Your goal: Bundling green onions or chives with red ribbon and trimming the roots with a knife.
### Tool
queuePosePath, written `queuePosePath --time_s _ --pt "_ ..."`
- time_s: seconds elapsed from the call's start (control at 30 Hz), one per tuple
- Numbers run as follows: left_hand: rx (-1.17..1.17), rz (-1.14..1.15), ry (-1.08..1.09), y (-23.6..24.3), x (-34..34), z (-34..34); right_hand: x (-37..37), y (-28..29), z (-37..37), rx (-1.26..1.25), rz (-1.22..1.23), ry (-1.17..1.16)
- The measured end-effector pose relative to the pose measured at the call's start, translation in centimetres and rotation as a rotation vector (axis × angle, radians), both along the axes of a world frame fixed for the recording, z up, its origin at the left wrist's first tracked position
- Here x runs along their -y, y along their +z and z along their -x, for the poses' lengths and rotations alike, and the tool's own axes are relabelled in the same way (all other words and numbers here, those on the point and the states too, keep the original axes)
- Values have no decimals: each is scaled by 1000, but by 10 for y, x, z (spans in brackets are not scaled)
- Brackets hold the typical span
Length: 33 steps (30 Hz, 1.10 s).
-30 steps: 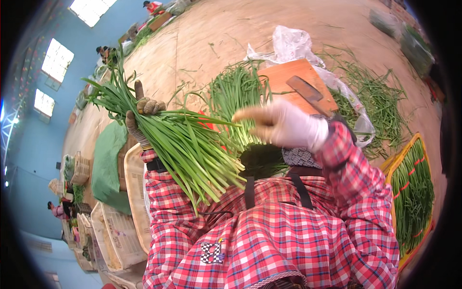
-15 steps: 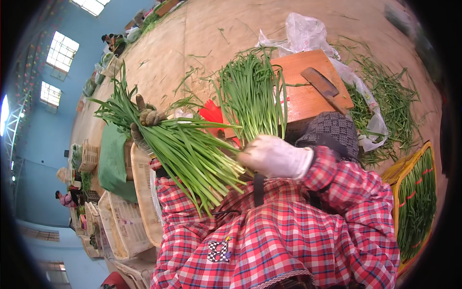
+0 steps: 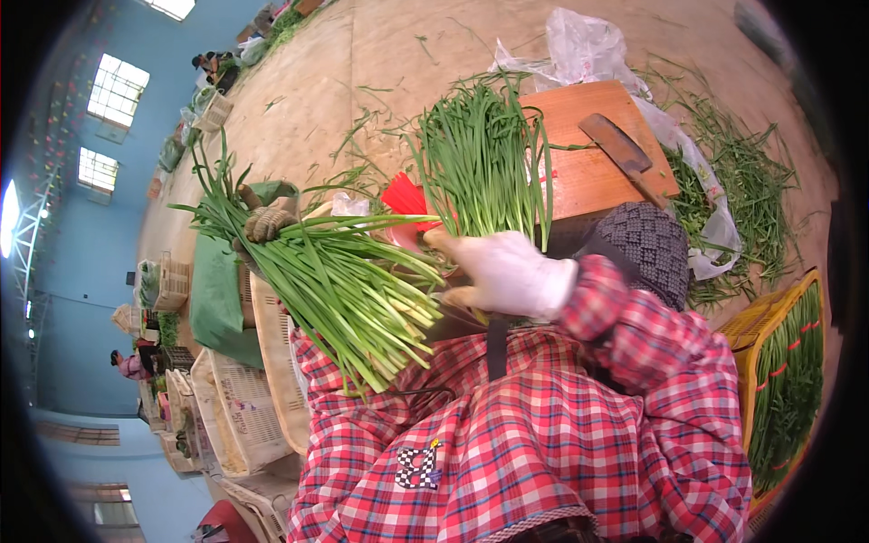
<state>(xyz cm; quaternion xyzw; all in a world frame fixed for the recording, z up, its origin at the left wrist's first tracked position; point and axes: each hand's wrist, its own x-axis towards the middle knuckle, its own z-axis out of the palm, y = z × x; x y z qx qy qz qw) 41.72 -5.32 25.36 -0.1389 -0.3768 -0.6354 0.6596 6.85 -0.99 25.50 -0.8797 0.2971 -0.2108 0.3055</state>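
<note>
The bundle of green stalks (image 3: 353,294) is lying across the left hand (image 3: 269,222), whose gloved fingers are curling around it near its leafy end and holding it firmly. The pale cut ends are fanning out toward the lower right, pointing at the person's lap. The right hand (image 3: 511,274), in a white glove with tan fingertips, is hovering just beside those cut ends; its thumb and forefinger are standing wide apart, and whether they are touching a stalk is hard to tell.

The held stalks are looking long, flat and slender, deep green at the leafy end and fading to yellowish white at the cut end, with several straying out of line. A second bunch (image 3: 484,158) is resting beyond the right hand, overlapping the left side of an orange-brown board (image 3: 579,113). Red strips (image 3: 405,195) are lying just left of that bunch, and a cleaver (image 3: 617,145) is resting on the board.

A pale patch on the board is showing small reddish marks, too tiny to read. Dark marks are showing on a cream crate (image 3: 244,389), too blurred to make out. A checkered patch (image 3: 417,468) is decorating the plaid garment (image 3: 534,434).
</note>
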Motion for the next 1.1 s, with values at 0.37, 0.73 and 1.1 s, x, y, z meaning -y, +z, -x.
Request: queuePosePath --time_s 0.37,0.73,1.1 --pt "-7 3 2 -10 -15 -3 -16 -55 69 -616 93 85" --pt "-27 -29 16 -8 -23 9 -8 9 -54 249 -270 170" --pt "-34 15 83 -19 -30 -7 1 13 39 -421 -207 232"
